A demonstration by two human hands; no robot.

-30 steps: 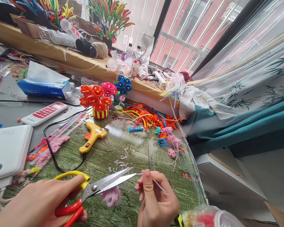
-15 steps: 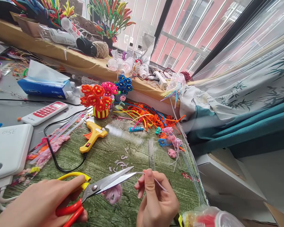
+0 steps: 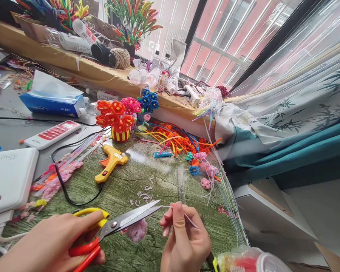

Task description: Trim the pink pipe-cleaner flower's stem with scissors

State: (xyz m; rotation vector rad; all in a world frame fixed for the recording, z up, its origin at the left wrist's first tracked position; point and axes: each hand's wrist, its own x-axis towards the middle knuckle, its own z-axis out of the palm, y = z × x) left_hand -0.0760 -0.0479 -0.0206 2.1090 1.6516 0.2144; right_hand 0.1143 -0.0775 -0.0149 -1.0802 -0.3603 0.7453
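My left hand (image 3: 49,243) is closed round the yellow and red handles of a pair of scissors (image 3: 121,222), whose blades are slightly apart and point right. My right hand (image 3: 184,241) pinches a thin pale pink pipe cleaner (image 3: 188,218) between thumb and fingers, its bare wire end at the blade tips. A fluffy pink pipe-cleaner flower (image 3: 137,230) lies on the green mat (image 3: 124,181) just under the blades. Short cut bits (image 3: 144,194) are scattered on the mat beyond the scissors.
A yellow glue gun (image 3: 110,164) with a black cord, a clear ruler (image 3: 180,183), small pots of pipe-cleaner flowers (image 3: 116,119) and loose coloured pipe cleaners (image 3: 175,139) lie further back. A white box (image 3: 10,177), a red-keyed remote (image 3: 52,134) and a tissue pack (image 3: 52,100) sit left.
The pink flower under the blades has slid a little to the right and up. Both hands hold nearly the same pose, with the view shifted slightly.
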